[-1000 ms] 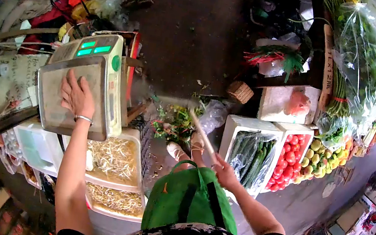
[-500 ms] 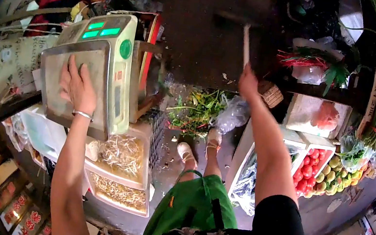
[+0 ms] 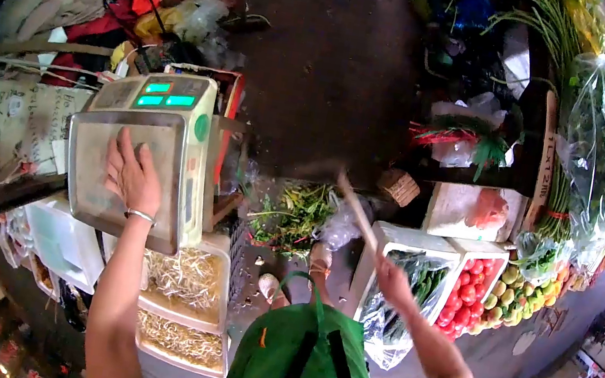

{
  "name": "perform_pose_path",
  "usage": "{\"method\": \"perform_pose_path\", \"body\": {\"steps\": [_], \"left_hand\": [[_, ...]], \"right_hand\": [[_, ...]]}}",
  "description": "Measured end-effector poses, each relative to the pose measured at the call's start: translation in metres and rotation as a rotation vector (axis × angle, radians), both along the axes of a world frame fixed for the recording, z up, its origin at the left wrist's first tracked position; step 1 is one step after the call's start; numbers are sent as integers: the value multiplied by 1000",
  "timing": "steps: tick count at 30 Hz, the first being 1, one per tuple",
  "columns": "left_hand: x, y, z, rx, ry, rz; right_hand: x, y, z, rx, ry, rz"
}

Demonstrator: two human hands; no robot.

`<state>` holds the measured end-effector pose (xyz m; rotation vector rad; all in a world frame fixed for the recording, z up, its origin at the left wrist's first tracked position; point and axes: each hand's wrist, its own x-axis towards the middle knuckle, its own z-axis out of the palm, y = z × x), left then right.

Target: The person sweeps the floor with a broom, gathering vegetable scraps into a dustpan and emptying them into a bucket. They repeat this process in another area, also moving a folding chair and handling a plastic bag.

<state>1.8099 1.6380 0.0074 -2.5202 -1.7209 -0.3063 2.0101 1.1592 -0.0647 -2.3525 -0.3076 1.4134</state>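
My left hand (image 3: 134, 174) lies flat with fingers spread on the metal plate (image 3: 92, 191) of a weighing scale, whose green displays (image 3: 167, 96) are lit. A bracelet circles that wrist. My right hand (image 3: 394, 283) is closed round a pale wooden handle (image 3: 359, 212), held over the front of a white box. The handle's far end is blurred, so what it carries cannot be made out. Below it, near my feet, a pile of green leafy scraps (image 3: 290, 215) and a crumpled clear plastic bag (image 3: 344, 226) lie on the floor.
Bean sprouts (image 3: 185, 280) fill trays below the scale. At the right are a box of wrapped green vegetables (image 3: 410, 285), red tomatoes (image 3: 466, 296), round fruit (image 3: 511, 297) and bagged greens (image 3: 598, 149). A brown block (image 3: 398, 187) sits beyond my right hand.
My right hand has drawn back towards my body with the wooden handle. The left hand stays on the scale plate. The whole view has shifted slightly.
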Motion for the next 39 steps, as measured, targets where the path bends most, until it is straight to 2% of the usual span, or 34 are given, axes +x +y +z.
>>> {"method": "perform_pose_path", "body": {"steps": [1, 2, 3, 4, 5, 6, 7, 8, 9, 10, 13, 15, 18, 19, 21, 22, 23, 24, 27, 29, 30, 31, 35, 36, 38, 39], "left_hand": [[0, -2, -1, -8, 6, -9], [2, -2, 1, -15, 4, 5], [3, -2, 2, -23, 5, 20], [3, -2, 3, -21, 7, 17], [3, -2, 1, -27, 17, 13], [1, -2, 0, -28, -1, -5], [0, 0, -1, -23, -23, -25], [1, -1, 0, -23, -5, -2], [2, -2, -1, -27, 0, -4], [1, -3, 0, -26, 22, 3], [0, 3, 1, -7, 17, -4], [-1, -1, 0, -14, 0, -22], [0, 1, 0, -32, -26, -30], [-2, 0, 0, -40, -16, -32], [0, 0, -2, -28, 7, 3], [-1, 0, -3, -28, 17, 3], [-2, 1, -4, -19, 23, -2], [-2, 2, -5, -7, 27, -7], [0, -1, -2, -24, -11, -21], [-1, 2, -2, -15, 9, -29], [0, 1, -2, -8, 8, -20], [2, 2, -2, -5, -4, -18], [1, -1, -1, -18, 4, -13], [0, 2, -2, -24, -20, -34], [-4, 7, -7, -31, -46, -36], [-6, 7, -10, -37, -69, -39]], "right_hand": [[22, 25, -23, 105, -243, 22], [49, 38, -66, 322, -413, -30], [88, 75, -65, 93, -341, -5], [135, 74, -148, 133, -905, 349], [156, 108, -125, 281, -554, -60], [187, 131, -127, 189, -484, -137], [214, 132, -178, 216, -462, -274], [213, 143, -160, 224, -282, -466], [209, 129, -174, 219, -278, -468], [200, 100, -205, 235, -114, -505], [93, 65, -169, 271, -108, -468], [22, 35, -127, 259, 54, -519], [-1, 28, -41, 313, 205, -619], [2, 25, -31, 308, 207, -604], [33, 34, -53, 348, 31, -492], [55, 38, -100, 468, -167, -410], [88, 76, -79, 218, -108, -409], [117, 98, -96, 248, -170, -410], [173, 140, -146, 371, -227, -592], [159, 137, -172, 490, -133, -746], [153, 132, -163, 494, -136, -742], [135, 117, -143, 453, -24, -728], [62, 63, -20, 269, 369, -708], [61, 55, 2, 270, 364, -709], [65, 38, 33, 234, 674, -854], [68, 43, 42, 179, 564, -805]]}}
